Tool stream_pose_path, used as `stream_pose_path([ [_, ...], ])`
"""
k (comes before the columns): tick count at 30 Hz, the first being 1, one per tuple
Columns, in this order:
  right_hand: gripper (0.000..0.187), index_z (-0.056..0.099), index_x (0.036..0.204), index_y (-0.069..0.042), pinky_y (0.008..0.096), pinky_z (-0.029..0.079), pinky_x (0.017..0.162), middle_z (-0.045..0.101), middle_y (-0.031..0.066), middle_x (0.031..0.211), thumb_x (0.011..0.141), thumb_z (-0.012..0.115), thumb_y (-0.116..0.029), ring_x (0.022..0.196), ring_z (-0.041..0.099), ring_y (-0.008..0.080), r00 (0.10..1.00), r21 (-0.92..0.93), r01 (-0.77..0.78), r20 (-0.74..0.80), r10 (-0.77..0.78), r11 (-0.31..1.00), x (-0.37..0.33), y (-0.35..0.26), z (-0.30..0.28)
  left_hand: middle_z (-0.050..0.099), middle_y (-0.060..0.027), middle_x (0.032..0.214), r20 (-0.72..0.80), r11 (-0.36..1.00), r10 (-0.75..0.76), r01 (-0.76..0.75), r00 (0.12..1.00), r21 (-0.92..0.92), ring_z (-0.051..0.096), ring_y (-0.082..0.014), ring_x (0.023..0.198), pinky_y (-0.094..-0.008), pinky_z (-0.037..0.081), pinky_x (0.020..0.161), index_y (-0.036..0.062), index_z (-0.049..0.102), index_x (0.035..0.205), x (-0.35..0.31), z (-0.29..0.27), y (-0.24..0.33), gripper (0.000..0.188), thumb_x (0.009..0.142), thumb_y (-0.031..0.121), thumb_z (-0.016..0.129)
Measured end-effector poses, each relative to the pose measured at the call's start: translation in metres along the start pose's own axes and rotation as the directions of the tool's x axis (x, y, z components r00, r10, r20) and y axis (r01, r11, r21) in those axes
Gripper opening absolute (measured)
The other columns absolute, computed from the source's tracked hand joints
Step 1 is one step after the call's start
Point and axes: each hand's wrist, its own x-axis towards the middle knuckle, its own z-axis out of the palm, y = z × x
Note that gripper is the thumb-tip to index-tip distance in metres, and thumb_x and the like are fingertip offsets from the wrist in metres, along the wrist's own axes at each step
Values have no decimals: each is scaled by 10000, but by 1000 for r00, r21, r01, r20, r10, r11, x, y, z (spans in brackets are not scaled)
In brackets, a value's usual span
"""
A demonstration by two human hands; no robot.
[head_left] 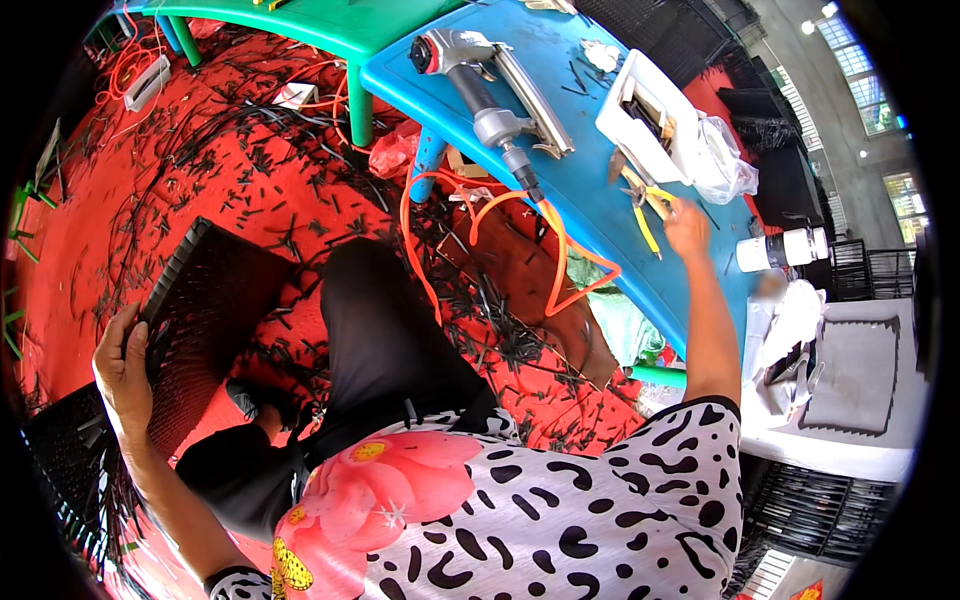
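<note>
At the left, my left hand [122, 375] is closed round the edge of a black woven panel [215, 320], thumb over the rim. The panel stands tilted beside my knee, and its lower part runs out of clear sight. On the blue table [570, 210] my right hand [688, 230] pinches one handle of a pair of yellow-handled cutting pliers [645, 215]. Their handles are spread, and the jaws point toward a white tray [650, 115] that holds small tools. Part of the grip is hidden by my fingers.
A pneumatic nail gun [490, 95] lies on the blue table, its orange hose [560, 250] looping off the near edge. A white bottle [785, 250] is at the right. A green table [320, 25] adjoins. Black offcuts litter the red floor [230, 180].
</note>
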Motion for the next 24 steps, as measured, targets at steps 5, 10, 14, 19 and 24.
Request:
stream_pose_path([
  [5, 573, 505, 1277, -96, 433, 469, 911, 585, 177, 1143, 730, 674, -116, 1065, 570, 363, 963, -83, -189, 182, 201, 979, -15, 47, 32, 644, -97, 1007, -6, 1000, -19, 19, 1000, -2, 560, -141, 928, -270, 425, 883, -67, 588, 1150, 2, 0, -5, 293, 924, 119, 566],
  [10, 609, 497, 1259, -94, 451, 475, 891, 554, 175, 1181, 685, 703, -96, 1060, 570, 366, 974, -1, -26, 225, 25, 1000, -27, 13, -6, 646, -110, 986, -3, 1000, -14, 14, 1000, -8, 573, -157, 913, -282, 434, 871, -54, 596, 1144, -6, 6, 2, 281, 921, 115, 565],
  [14, 400, 569, 1037, -59, 469, 482, 823, 541, 175, 1080, 662, 707, -65, 977, 581, 391, 982, -7, 41, 183, -39, 999, -49, -10, -23, 648, -149, 976, -44, 995, 70, -67, 997, 70, 605, -211, 906, -306, 453, 851, -54, 601, 1122, -10, 10, 7, 267, 906, 99, 566],
  [19, 272, 556, 914, -20, 475, 499, 761, 530, 168, 1042, 677, 688, -43, 869, 605, 398, 983, 16, 174, -54, -173, 985, -47, 0, -38, 654, -194, 945, -58, 981, 161, -153, 985, 116, 636, -283, 863, -331, 476, 799, -60, 602, 1092, -11, 13, 16, 250, 886, 80, 578],
  [24, 182, 573, 869, 0, 471, 503, 755, 550, 197, 1004, 713, 659, -38, 849, 615, 398, 974, -106, 216, -41, -221, 971, -27, -26, -78, 653, -209, 967, -76, 967, 216, -202, 974, 156, 640, -330, 877, -347, 486, 785, -54, 612, 1059, -10, 12, 15, 229, 875, 82, 591],
])
